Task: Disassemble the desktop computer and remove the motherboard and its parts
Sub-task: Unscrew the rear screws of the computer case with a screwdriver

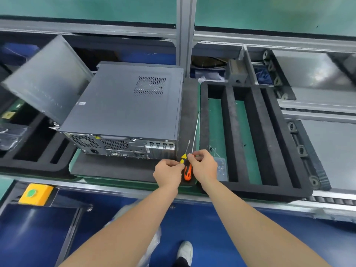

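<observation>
While left fingers pinch the yellow screwdriver, right fingers pinch a long thin screwdriver.

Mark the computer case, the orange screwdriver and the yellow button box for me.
computer case (pixel 123 108): head view, on its top panel.
orange screwdriver (pixel 188 174): head view, on its handle.
yellow button box (pixel 42 197): head view, on its top face.

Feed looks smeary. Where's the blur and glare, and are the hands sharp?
Head view: leaning panel at left is motion-blurred; glare on the metal sheet upper right; rails bow from the wide lens; left hand, right hand and yellow screwdriver are fairly sharp.
</observation>
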### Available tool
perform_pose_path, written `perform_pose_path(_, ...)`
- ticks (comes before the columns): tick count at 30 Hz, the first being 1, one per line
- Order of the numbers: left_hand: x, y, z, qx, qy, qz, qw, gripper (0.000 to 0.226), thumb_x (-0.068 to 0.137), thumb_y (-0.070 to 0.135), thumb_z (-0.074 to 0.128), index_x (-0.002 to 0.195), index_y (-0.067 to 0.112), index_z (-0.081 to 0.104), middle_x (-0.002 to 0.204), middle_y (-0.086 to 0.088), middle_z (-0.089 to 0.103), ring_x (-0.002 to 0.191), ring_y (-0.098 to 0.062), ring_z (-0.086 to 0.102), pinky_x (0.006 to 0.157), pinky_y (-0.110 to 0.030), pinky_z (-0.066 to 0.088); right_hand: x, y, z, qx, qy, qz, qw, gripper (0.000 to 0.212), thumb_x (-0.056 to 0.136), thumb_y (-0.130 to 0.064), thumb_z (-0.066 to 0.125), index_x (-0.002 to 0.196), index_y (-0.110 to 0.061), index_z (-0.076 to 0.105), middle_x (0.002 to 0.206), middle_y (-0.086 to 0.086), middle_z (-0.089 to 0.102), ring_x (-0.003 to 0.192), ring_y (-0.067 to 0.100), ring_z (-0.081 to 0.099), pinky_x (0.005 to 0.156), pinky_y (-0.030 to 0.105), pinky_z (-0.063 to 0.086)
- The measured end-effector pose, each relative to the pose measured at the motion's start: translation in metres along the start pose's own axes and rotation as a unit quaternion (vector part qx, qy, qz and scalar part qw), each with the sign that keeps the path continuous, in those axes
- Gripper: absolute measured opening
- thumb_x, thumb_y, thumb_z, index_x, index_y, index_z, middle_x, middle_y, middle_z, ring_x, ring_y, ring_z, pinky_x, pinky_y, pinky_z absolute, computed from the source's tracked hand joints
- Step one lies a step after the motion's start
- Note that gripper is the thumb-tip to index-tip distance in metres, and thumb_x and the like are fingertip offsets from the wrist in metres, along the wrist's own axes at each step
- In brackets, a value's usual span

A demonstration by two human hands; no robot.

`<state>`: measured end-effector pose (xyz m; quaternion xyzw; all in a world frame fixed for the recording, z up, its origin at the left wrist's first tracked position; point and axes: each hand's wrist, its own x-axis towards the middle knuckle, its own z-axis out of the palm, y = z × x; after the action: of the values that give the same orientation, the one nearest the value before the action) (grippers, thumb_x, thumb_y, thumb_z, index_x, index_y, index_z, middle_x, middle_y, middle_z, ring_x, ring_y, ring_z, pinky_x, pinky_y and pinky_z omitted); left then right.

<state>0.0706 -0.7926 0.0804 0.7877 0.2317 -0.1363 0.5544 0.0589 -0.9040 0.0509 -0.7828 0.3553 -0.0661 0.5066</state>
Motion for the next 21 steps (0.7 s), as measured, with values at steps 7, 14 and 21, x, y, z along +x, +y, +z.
perform_pose_path(7,-0.006,0.009,-0.016,-0.107,-0.083,-0.037,0.990,0.018,0.077,0.017,0.087,0.087,0.017,0.072,0.095,-0.005,0.075,0.090,-0.025,0.073,0.085,-0.045,0.061,-0.017,-0.014,0.006,0.022,0.100,-0.026,0.994,0.024,0.097,-0.044,0.062,0.092,-0.020,0.068,0.092,-0.001,0.068,0.091,0.017,0.064,0.081,0.039,0.054)
perform_pose_path(14,-0.006,0.024,-0.044,-0.170,-0.256,-0.001,0.952,0.023,0.081,0.006,0.085,0.094,0.012,0.067,0.095,-0.007,0.078,0.101,-0.030,0.074,0.091,-0.048,0.061,-0.054,-0.046,0.006,0.123,0.072,-0.031,0.989,0.038,0.094,-0.045,0.057,0.079,-0.011,0.058,0.067,-0.004,0.057,0.061,0.005,0.050,0.062,0.029,0.044)
perform_pose_path(21,0.018,0.047,-0.092,-0.179,-0.279,0.037,0.943,0.011,0.092,0.019,0.073,0.097,0.010,0.077,0.082,-0.004,0.074,0.072,-0.015,0.063,0.069,-0.028,0.054,-0.091,-0.078,0.004,0.186,0.045,-0.026,0.981,0.022,0.099,-0.029,0.055,0.085,-0.011,0.054,0.062,0.000,0.052,0.045,0.017,0.048,0.042,0.028,0.038)
